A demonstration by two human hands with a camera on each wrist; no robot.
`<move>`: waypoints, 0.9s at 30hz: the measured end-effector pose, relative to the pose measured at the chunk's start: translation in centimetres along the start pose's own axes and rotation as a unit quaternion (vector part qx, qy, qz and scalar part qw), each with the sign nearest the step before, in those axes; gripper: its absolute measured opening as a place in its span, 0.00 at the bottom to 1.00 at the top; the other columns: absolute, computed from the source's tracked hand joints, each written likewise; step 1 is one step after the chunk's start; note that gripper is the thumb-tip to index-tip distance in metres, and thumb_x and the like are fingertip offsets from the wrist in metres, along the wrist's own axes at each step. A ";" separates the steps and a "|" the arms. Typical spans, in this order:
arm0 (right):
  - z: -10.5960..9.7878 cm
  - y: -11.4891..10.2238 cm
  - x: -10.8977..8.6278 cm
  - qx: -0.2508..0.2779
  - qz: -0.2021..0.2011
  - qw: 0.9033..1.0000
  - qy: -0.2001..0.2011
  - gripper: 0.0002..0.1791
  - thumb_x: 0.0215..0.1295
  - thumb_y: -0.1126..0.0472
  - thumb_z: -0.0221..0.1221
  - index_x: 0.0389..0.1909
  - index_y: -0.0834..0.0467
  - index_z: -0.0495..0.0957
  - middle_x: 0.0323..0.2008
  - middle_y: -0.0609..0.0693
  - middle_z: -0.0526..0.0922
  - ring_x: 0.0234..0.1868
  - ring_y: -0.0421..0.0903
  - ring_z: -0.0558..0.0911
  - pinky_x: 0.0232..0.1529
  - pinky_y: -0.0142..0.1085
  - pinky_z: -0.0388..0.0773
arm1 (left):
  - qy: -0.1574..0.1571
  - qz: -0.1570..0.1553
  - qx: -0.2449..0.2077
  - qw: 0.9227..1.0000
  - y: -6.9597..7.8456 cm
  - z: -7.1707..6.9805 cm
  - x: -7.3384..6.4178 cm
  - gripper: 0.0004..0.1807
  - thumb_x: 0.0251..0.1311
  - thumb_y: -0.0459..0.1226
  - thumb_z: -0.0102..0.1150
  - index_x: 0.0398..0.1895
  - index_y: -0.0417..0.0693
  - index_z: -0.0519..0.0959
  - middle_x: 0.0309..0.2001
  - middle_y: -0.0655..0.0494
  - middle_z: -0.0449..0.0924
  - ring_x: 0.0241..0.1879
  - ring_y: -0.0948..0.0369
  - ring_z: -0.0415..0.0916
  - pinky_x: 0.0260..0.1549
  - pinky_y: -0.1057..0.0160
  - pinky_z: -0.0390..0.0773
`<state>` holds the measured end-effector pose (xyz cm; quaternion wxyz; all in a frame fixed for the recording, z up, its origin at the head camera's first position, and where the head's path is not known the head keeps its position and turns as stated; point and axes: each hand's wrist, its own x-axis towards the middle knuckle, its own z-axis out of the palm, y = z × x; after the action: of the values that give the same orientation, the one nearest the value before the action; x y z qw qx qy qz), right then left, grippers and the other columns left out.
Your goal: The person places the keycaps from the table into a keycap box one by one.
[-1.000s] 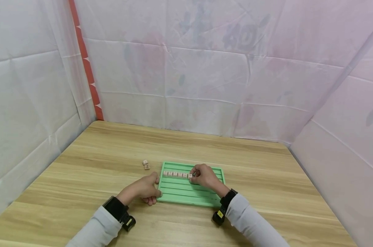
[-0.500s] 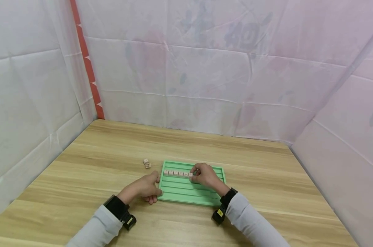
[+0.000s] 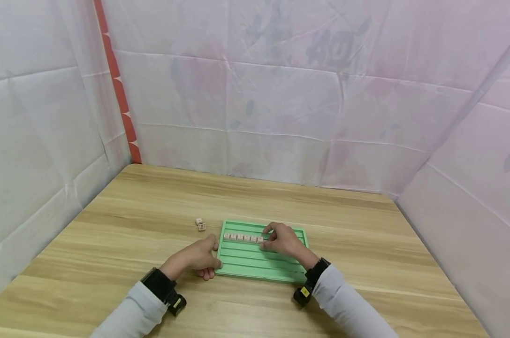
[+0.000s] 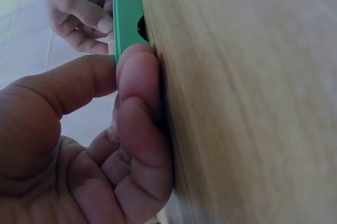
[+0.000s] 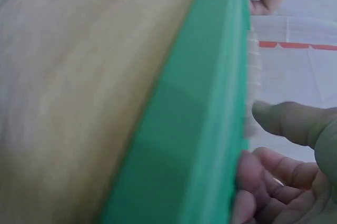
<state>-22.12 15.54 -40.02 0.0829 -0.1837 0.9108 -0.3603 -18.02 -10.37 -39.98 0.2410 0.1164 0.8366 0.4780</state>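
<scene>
A green ridged tray (image 3: 259, 263) lies flat on the wooden table. Along one of its upper grooves stands a row of several small pale pink blocks (image 3: 239, 237) with dark marks too small to read. My left hand (image 3: 195, 257) grips the tray's left edge, thumb on the rim and curled fingers against the side, as the left wrist view also shows. Over the tray, my right hand (image 3: 283, 241) is at the row's right end, thumb (image 5: 284, 121) close to the last block and forefinger raised apart from it. Whether the thumb touches that block, I cannot tell.
Two more small blocks lie on the table beyond the tray's left corner: one pale block (image 3: 199, 220) and one turned block (image 3: 201, 227) with a hollow, framed face. White sheeting (image 3: 280, 103) walls in the table at the back and both sides.
My right hand has shifted slightly right, and its forefinger has lifted away from the last block in the row. My left hand keeps its grip on the tray; the blocks stay in place.
</scene>
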 end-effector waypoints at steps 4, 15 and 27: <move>-1.4 0.4 -0.9 -0.028 -0.011 1.000 -0.009 0.22 0.57 0.63 0.64 0.51 0.66 0.72 0.29 0.50 0.79 0.28 0.44 0.78 0.28 0.38 0.75 | 0.001 0.000 -0.003 1.000 0.2 0.1 0.0 0.16 0.55 0.26 0.59 0.38 0.38 0.59 0.15 0.47 0.75 0.10 0.62 0.70 0.09 0.69 0.68; -4.7 1.4 -4.0 -0.114 -0.038 0.992 -0.024 0.25 0.56 0.61 0.65 0.53 0.68 0.72 0.48 0.63 0.75 0.49 0.63 0.73 0.46 0.52 0.72 | 0.001 -0.001 0.007 1.000 0.0 0.2 0.4 0.16 0.55 0.27 0.59 0.37 0.38 0.60 0.15 0.48 0.75 0.10 0.62 0.71 0.09 0.68 0.69; -4.9 2.3 -4.8 -0.149 -0.041 0.987 -0.046 0.28 0.56 0.61 0.66 0.55 0.69 0.71 0.50 0.64 0.73 0.53 0.62 0.71 0.49 0.53 0.69 | 0.002 0.001 0.011 1.000 -0.1 0.1 0.5 0.16 0.55 0.27 0.59 0.37 0.38 0.60 0.14 0.48 0.75 0.10 0.62 0.71 0.08 0.69 0.69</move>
<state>-19.69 22.05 -37.97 0.0819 -0.2478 0.9411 -0.2150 -18.45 -10.15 -40.28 0.2373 0.1189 0.8424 0.4689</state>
